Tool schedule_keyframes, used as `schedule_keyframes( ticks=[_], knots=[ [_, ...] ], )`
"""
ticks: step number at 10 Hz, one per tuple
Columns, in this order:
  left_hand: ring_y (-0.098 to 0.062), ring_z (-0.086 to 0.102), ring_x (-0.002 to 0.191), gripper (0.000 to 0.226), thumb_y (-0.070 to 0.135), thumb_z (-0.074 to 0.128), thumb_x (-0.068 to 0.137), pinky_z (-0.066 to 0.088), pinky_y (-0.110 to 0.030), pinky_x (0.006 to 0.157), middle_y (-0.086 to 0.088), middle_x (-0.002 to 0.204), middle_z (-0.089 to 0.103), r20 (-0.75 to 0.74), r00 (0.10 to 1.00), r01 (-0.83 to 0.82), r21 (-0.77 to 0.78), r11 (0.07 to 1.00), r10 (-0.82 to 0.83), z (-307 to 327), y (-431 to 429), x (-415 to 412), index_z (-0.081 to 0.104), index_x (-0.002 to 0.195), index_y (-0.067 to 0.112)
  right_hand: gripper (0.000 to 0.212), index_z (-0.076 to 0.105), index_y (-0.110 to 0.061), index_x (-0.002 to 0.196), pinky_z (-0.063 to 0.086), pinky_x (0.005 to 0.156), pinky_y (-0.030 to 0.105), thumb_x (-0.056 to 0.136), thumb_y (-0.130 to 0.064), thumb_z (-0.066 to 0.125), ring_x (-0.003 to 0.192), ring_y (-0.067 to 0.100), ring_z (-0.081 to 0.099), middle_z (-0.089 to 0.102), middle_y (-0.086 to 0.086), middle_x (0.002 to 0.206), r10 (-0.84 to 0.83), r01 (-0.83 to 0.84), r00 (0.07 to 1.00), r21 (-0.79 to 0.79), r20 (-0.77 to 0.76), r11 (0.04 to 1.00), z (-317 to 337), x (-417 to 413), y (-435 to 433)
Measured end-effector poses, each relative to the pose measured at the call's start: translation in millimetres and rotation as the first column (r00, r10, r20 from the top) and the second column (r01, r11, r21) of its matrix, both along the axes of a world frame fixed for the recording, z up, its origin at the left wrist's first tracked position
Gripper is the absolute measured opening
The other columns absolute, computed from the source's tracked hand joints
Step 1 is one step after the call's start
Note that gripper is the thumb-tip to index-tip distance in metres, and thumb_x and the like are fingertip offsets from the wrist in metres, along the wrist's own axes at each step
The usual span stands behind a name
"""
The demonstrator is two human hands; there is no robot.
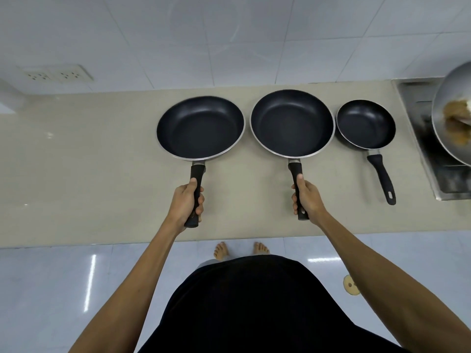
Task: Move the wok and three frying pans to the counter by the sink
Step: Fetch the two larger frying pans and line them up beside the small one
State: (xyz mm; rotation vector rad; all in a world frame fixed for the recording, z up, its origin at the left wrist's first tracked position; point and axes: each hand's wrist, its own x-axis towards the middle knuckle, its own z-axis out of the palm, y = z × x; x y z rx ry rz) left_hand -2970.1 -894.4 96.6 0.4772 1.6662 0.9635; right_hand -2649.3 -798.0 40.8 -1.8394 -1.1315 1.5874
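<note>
Hands grip handles: left hand [187,202] clamps the left black nonstick frying pan [200,127], right hand [307,198] the larger middle black pan [292,123], both over the beige stone counter [89,161].

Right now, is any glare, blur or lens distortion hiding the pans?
Head view: wide-angle bending curves the counter edge; the wok at the right edge is smeared; glare streaks only the floor; the three frying pans look sharp.

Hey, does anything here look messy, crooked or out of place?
Mostly tidy. The wok at the sink holds brownish residue, so it looks dirty. The small pan has its handle angled right, unlike the two pans held straight by the left hand and right hand.
</note>
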Motion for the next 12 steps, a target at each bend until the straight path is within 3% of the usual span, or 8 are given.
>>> schedule_keyframes(
  ticks=[3, 8, 12],
  knots=[
    [-0.013, 0.042, 0.034, 0.043, 0.043, 0.040, 0.106, 0.042, -0.026, 0.034, 0.003, 0.052, 0.052, -0.012, 0.999, 0.035, -0.011, 0.999, -0.035, -5.8, 7.0, -3.8, 0.057, 0.087, 0.009, 0.036, 0.053, -0.007, 0.102, 0.048, 0.045, 0.030, 0.103, -0.043, 0.058, 0.048, 0.024, 0.049, 0.054, 0.014, 0.072, 0.031, -0.031, 0.994, 0.003, 0.108, 1.000, -10.5, 19.0, -4.2],
    [-0.012, 0.044, 0.035, 0.043, 0.043, 0.039, 0.107, 0.043, -0.026, 0.034, 0.004, 0.051, 0.052, -0.017, 0.998, 0.068, -0.011, 0.998, -0.068, -20.0, 19.0, -9.1, 0.057, 0.087, 0.009, 0.041, 0.053, -0.005, 0.107, 0.051, 0.051, 0.036, 0.104, -0.046, 0.054, 0.051, 0.025, 0.051, 0.054, 0.014, 0.075, 0.041, -0.032, 0.987, -0.064, 0.157, 0.997, -9.2, 17.9, -2.0],
    [-0.021, 0.056, 0.043, 0.043, 0.040, 0.034, 0.110, 0.051, -0.032, 0.042, -0.011, 0.066, 0.058, -0.053, 0.980, 0.186, -0.091, 0.978, -0.192, -54.7, 19.8, -14.3, 0.053, 0.095, 0.004, 0.045, 0.054, -0.003, 0.118, 0.054, 0.053, 0.036, 0.103, -0.046, 0.056, 0.053, 0.026, 0.055, 0.061, 0.014, 0.081, 0.096, -0.076, 0.974, -0.103, 0.206, 0.992, -5.8, 16.8, 3.3]
  ],
)
